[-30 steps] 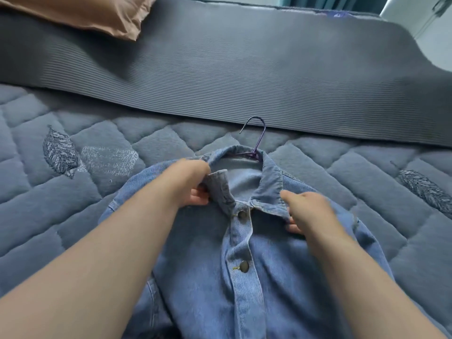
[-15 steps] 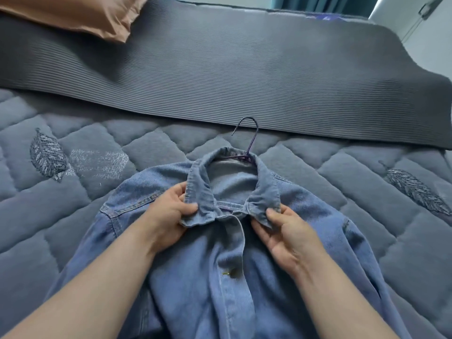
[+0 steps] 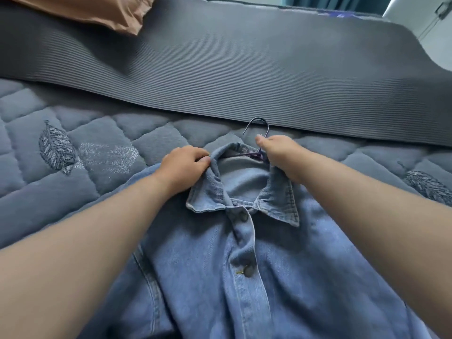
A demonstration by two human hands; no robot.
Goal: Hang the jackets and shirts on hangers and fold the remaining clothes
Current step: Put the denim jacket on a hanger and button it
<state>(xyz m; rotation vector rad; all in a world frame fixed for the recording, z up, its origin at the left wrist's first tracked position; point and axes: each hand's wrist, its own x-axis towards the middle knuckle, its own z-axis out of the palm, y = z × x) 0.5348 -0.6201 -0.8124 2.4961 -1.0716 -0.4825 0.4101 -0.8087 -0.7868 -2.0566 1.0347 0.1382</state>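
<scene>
Lying front-up and buttoned on the quilted bedspread (image 3: 73,192), the denim shirt (image 3: 269,277) has its collar (image 3: 210,194) pointing away from the person. A purple hanger (image 3: 242,155) is inside the neck opening, and its hook (image 3: 267,127) pokes out just beyond the collar's far edge. The left hand (image 3: 183,165) is closed on the collar's left side, its fingers curled and pinching the fold. The right hand (image 3: 278,150) is at the collar's far right, curled around the hanger's neck at the base of the hook, with the thumb up beside the hook. Two metal buttons (image 3: 248,270) run down the placket on the near side of the collar. Beyond the collar a grey ribbed blanket (image 3: 244,69) stretches across the bed, and an orange-brown pillow (image 3: 93,11) lies far off to its left.
</scene>
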